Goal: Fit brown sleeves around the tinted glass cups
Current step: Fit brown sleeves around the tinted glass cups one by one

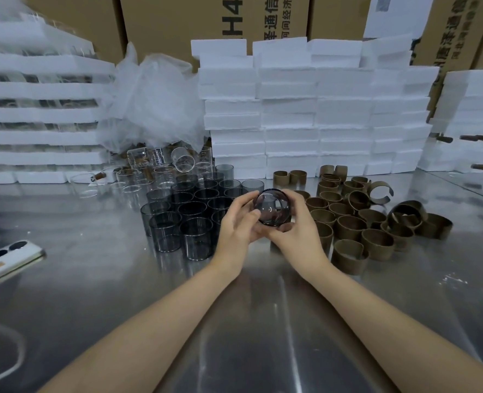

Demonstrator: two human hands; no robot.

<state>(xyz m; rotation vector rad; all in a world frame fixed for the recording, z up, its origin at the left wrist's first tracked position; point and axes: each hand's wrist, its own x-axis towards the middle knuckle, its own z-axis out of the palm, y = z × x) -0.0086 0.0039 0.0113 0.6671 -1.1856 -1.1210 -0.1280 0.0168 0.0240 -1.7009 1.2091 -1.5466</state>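
Cradling tinted glass cup (271, 207) between left hand (238, 222), right hand (294, 228), mouth toward camera

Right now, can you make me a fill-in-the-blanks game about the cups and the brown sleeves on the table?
1. The left hand and the right hand together hold ____ dark cup.
2. The brown sleeves lie on the table to the ____ of that cup.
3. The standing dark cups are grouped to its ____.
4. The foam blocks stacked behind are ____ in colour.

Missing words: one; right; left; white.
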